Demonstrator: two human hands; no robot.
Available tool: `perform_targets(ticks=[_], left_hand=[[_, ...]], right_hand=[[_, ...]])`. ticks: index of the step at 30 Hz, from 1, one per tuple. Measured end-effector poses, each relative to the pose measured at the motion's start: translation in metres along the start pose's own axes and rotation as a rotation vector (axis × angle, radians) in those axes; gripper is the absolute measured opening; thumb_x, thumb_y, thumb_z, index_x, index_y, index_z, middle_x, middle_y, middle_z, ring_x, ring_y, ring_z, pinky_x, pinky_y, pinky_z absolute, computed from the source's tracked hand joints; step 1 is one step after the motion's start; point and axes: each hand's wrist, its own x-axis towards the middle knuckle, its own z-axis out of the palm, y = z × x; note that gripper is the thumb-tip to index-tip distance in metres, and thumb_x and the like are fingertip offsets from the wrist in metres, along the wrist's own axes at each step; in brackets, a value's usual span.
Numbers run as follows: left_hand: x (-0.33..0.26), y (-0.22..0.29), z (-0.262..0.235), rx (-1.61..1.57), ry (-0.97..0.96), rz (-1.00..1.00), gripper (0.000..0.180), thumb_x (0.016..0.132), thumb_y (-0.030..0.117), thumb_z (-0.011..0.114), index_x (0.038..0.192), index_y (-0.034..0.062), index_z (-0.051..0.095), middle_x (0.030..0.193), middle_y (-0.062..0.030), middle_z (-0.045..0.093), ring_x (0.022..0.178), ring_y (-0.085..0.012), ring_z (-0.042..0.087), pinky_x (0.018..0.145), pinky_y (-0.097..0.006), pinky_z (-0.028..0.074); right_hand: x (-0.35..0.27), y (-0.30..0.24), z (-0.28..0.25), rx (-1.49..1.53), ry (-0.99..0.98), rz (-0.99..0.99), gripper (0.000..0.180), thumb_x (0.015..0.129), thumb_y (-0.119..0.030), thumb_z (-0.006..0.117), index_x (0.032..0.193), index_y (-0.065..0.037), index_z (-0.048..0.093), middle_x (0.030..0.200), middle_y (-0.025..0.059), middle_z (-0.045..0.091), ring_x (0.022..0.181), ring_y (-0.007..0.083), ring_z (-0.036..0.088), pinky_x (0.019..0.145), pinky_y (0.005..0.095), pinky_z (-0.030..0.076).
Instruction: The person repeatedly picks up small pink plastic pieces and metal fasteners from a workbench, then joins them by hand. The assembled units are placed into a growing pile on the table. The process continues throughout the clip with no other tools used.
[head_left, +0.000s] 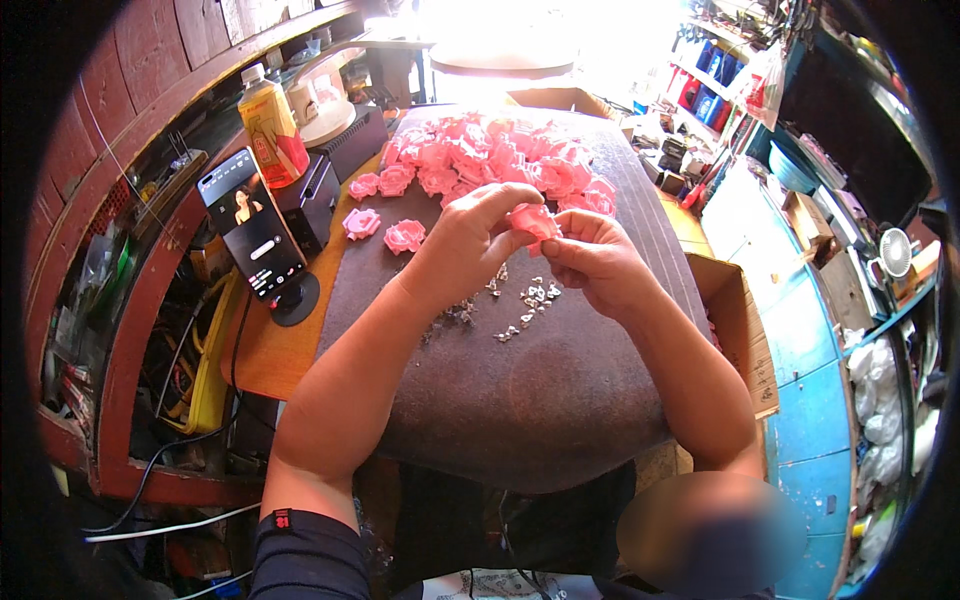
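Two hands (478, 232) (598, 256) | one pink flower (534, 224) held — one phone (253, 228)

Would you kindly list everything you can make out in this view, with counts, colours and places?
Held flower: one, pink, between both hands
Flower pile: many, pink, far part of work surface
Loose flowers: about four, pink, left of pile
Small pieces: many, silvery, below the hands
Work surface: one, dark, centre
Phone: one, black, on stand, left
Phone stand: one, dark, left
Bottle: one, yellow and red, behind phone
Cardboard box: one, brown, right of work surface
Basin: one, blue, right
Fan: one, white, far right
Shelf clutter: many, mixed colours, both sides, too jumbled to count
Left grip: one, bare, on held flower
Right grip: one, bare, on held flower
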Motion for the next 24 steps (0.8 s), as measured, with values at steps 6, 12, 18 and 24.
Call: perform_targets(ticks=[6, 12, 18, 24], left_hand=[[0.0, -0.002, 0.003, -0.041, 0.019, -0.047, 0.033, 0.085, 0.002, 0.071, 0.117, 0.0012, 0.062, 0.102, -0.0142, 0.07, 0.091, -0.0215, 0.071, 0.081, -0.032, 0.055], [0.003, -0.014, -0.008, 0.023, 0.1, -0.133, 0.029, 0.093, 0.007, 0.066, 0.121, 0.0028, 0.062, 0.098, -0.0079, 0.071, 0.086, -0.0144, 0.069, 0.076, -0.031, 0.056], [0.002, -0.048, -0.085, 0.816, 0.2, -0.424, 0.027, 0.081, 0.023, 0.072, 0.099, 0.0032, 0.067, 0.102, -0.022, 0.069, 0.093, -0.0374, 0.067, 0.083, -0.045, 0.053], [0.001, -0.057, -0.08, 0.889, -0.301, -0.804, 0.035, 0.075, 0.028, 0.075, 0.099, 0.0032, 0.07, 0.104, -0.0188, 0.071, 0.1, -0.0323, 0.067, 0.089, -0.04, 0.052]], right_hand=[[-0.002, 0.005, 0.006, -0.009, 0.068, -0.084, 0.016, 0.086, -0.019, 0.078, 0.09, -0.006, 0.067, 0.075, -0.0023, 0.062, 0.056, 0.0037, 0.05, 0.049, 0.0203, 0.035], [-0.001, 0.002, 0.002, -0.037, 0.136, 0.029, 0.009, 0.091, -0.015, 0.068, 0.087, -0.007, 0.067, 0.071, -0.0025, 0.059, 0.055, 0.0042, 0.049, 0.048, 0.0211, 0.034], [-0.004, -0.029, -0.012, 0.483, 0.324, -0.464, 0.028, 0.102, -0.033, 0.055, 0.114, -0.008, 0.058, 0.086, 0.0115, 0.068, 0.069, 0.0151, 0.062, 0.06, 0.028, 0.047], [-0.001, 0.0, -0.001, -0.155, 0.184, -0.284, 0.025, 0.098, -0.018, 0.061, 0.12, -0.006, 0.058, 0.083, 0.0078, 0.066, 0.068, 0.0116, 0.059, 0.06, 0.0271, 0.047]])
